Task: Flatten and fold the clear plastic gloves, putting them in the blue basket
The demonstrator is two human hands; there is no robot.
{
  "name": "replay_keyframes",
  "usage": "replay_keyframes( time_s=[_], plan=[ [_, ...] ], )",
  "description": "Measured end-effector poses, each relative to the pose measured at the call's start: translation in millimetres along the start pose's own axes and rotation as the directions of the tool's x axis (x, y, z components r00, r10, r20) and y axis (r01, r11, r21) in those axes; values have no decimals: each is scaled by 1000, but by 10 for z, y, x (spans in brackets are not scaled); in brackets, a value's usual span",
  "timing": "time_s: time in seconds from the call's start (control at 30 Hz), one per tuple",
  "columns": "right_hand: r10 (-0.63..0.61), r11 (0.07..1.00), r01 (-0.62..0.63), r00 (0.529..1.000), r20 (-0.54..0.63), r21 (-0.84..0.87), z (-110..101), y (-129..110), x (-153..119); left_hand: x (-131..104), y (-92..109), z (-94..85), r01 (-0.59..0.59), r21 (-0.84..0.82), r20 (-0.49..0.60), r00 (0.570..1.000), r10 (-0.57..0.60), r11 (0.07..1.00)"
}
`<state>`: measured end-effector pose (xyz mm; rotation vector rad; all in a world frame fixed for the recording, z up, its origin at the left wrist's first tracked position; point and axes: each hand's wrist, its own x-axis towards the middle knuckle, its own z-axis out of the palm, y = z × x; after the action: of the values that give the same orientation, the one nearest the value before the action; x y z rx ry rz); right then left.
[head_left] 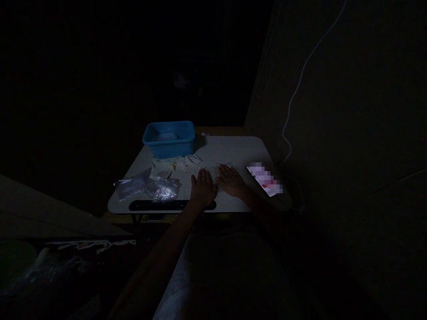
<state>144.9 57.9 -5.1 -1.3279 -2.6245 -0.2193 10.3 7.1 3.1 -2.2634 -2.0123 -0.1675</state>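
Observation:
My left hand [203, 187] lies flat, palm down, near the middle of the small white table [233, 146], its fingers stretched away from me. Just right of it, my right hand [230, 180] is also spread flat, over what looks like a thin clear plastic piece [218, 165]. Whatever is under the palms is hidden. Crumpled whitish pieces [183, 162] lie beyond and left of my left hand. Further left are clear plastic bags [163, 189], shining in the dim light.
A blue basin [171, 147] stands at the table's back left. A lit phone [265, 180] lies at the right side. A black slot [156, 205] runs along the near edge. A white cable [302, 73] hangs at the right wall. The surroundings are very dark.

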Motion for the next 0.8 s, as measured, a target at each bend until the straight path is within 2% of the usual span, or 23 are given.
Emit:
replay_keyframes(
  time_s=[0.5,0.8],
  plan=[
    [184,981,-188,981,-64,-45,104,79,20,-1,1,5,-6,38,3,1000,6,999],
    [130,989,-133,990,-47,-67,34,142,-30,-6,2,13,-8,33,-10,1000,9,999]
  ],
)
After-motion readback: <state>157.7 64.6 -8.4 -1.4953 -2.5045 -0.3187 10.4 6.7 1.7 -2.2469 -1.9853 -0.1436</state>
